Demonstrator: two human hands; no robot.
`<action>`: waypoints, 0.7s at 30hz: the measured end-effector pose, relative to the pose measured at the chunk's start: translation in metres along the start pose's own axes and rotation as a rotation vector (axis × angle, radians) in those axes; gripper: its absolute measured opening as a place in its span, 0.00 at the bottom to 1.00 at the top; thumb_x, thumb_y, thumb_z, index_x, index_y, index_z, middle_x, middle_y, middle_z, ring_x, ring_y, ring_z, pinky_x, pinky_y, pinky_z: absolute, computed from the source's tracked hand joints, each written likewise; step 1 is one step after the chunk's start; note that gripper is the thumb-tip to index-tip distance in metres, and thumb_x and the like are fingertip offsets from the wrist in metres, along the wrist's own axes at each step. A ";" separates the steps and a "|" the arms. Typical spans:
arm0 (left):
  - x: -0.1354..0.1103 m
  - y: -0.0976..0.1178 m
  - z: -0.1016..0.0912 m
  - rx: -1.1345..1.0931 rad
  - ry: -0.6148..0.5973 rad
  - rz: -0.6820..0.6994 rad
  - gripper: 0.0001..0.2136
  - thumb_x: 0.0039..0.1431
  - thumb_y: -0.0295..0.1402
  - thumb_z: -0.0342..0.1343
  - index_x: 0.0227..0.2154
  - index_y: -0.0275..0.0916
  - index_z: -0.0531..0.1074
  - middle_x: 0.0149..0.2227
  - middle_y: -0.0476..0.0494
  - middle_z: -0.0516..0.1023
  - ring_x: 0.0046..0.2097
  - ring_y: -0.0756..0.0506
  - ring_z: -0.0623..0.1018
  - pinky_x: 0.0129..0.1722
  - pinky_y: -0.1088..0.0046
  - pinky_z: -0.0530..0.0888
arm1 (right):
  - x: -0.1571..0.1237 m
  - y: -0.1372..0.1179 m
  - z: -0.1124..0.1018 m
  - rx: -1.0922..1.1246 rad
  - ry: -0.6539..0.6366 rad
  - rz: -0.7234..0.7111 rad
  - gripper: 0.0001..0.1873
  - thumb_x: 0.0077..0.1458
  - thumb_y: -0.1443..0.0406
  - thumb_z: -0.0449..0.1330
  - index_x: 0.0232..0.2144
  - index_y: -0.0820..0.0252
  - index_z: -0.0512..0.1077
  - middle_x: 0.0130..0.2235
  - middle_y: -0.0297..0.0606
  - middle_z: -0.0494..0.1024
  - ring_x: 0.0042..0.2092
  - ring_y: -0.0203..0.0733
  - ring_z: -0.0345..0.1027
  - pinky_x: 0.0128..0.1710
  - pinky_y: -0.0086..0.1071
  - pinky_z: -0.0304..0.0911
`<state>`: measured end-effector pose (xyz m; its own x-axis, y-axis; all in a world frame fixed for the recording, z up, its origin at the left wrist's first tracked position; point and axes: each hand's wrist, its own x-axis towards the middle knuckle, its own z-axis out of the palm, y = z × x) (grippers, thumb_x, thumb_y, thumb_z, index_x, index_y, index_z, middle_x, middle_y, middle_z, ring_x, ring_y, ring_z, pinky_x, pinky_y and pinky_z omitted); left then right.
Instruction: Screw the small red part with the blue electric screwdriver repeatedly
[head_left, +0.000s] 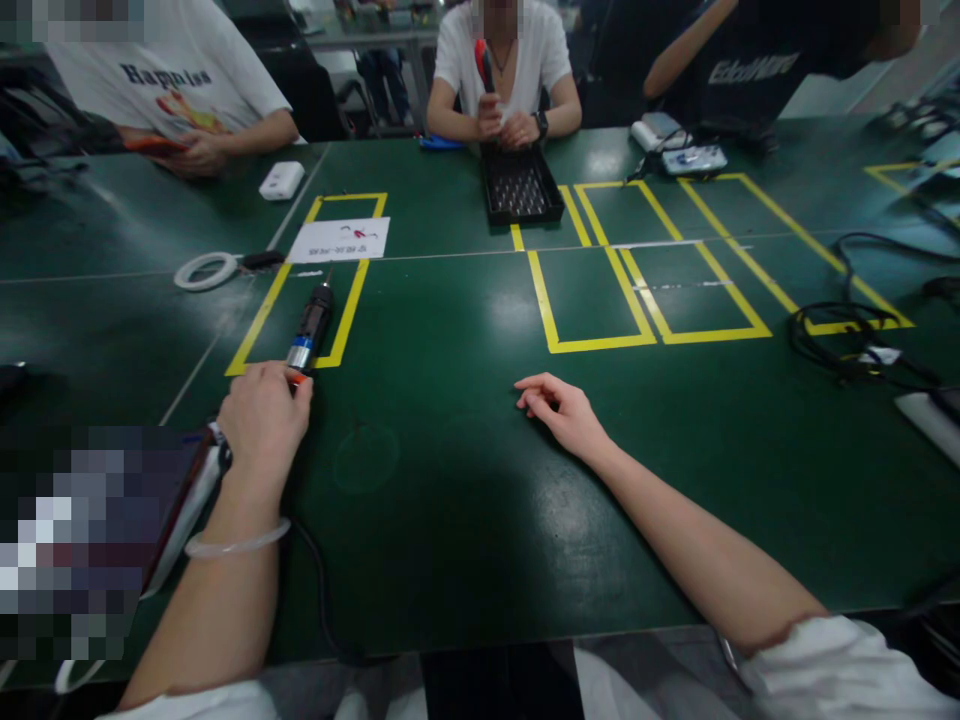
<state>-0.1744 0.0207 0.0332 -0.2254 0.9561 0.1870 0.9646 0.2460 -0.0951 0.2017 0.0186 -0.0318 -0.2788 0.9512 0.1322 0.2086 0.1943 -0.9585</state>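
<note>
My left hand is closed around the rear end of an electric screwdriver. The tool has a black front with a blue ring and a silver band, and its thin bit points away from me, inside a yellow taped outline. A bit of orange shows by my thumb; my palm hides the rest of the handle. A black cord runs down the table near my left forearm. Resting on the green table, my right hand has loosely bent fingers, slightly apart, with nothing in them.
A white paper label lies beyond the screwdriver, with a white cable coil to its left. Across the table, a person's hands are at a black tray of small parts. Black cables lie at right; a blurred-out device is at left.
</note>
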 end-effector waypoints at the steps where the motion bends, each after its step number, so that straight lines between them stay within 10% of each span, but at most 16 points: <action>1: 0.002 0.005 -0.003 -0.065 -0.002 0.008 0.17 0.63 0.43 0.43 0.43 0.36 0.69 0.51 0.36 0.70 0.50 0.36 0.70 0.46 0.60 0.68 | 0.000 -0.001 0.000 -0.002 -0.002 0.001 0.12 0.60 0.65 0.54 0.44 0.60 0.73 0.33 0.36 0.78 0.31 0.35 0.69 0.32 0.29 0.65; 7: -0.005 0.090 -0.022 -1.011 -0.455 0.313 0.19 0.62 0.44 0.49 0.48 0.35 0.69 0.41 0.40 0.77 0.41 0.45 0.77 0.44 0.66 0.74 | 0.000 -0.002 -0.001 0.002 -0.012 -0.011 0.11 0.60 0.64 0.55 0.43 0.60 0.73 0.33 0.36 0.78 0.31 0.35 0.69 0.33 0.29 0.64; 12: -0.030 0.159 -0.017 -1.271 -0.828 0.477 0.23 0.64 0.41 0.48 0.58 0.36 0.66 0.36 0.44 0.74 0.37 0.48 0.74 0.41 0.68 0.73 | -0.001 -0.002 -0.002 0.075 -0.080 -0.006 0.11 0.60 0.62 0.57 0.43 0.61 0.73 0.34 0.36 0.78 0.32 0.35 0.69 0.35 0.31 0.65; 21: -0.046 0.171 0.008 -1.568 -0.991 0.317 0.25 0.64 0.42 0.51 0.60 0.35 0.61 0.33 0.46 0.73 0.35 0.49 0.74 0.39 0.70 0.72 | -0.004 -0.002 0.008 0.228 -0.201 0.019 0.12 0.57 0.58 0.63 0.40 0.59 0.71 0.33 0.35 0.78 0.32 0.36 0.70 0.32 0.30 0.64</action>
<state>-0.0006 0.0196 0.0003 0.5284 0.8054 -0.2686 0.0858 0.2641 0.9607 0.1949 0.0127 -0.0319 -0.4614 0.8833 0.0831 0.0058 0.0967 -0.9953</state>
